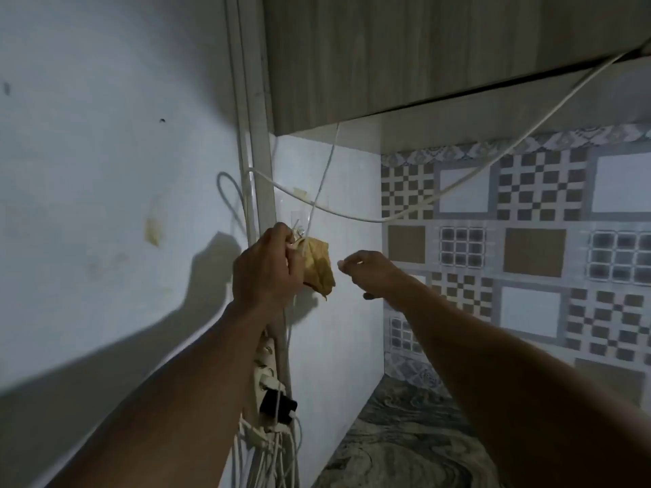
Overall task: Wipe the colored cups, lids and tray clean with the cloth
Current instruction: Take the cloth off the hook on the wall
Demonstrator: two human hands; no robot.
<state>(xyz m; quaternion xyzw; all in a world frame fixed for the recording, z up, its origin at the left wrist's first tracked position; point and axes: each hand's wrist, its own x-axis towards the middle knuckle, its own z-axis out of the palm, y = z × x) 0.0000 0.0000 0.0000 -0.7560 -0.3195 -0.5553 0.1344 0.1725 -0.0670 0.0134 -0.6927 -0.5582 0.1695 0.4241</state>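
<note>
A crumpled yellow-brown cloth (pixel 318 265) hangs against the white wall, at a small clear hook just under a sagging white cable. My left hand (pixel 268 269) is closed around the cloth's upper left part, right by the hook. My right hand (pixel 370 272) hovers a short way to the right of the cloth, fingers loosely curled and holding nothing, apart from the cloth. No cups, lids or tray are in view.
A white power strip (pixel 267 375) with a black plug hangs on the wall below my left hand, with several white cables (pixel 278 452) dangling. A wooden cabinet (pixel 422 58) overhangs above. The patterned tile wall (pixel 528 241) and a marbled counter (pixel 405 445) lie to the right.
</note>
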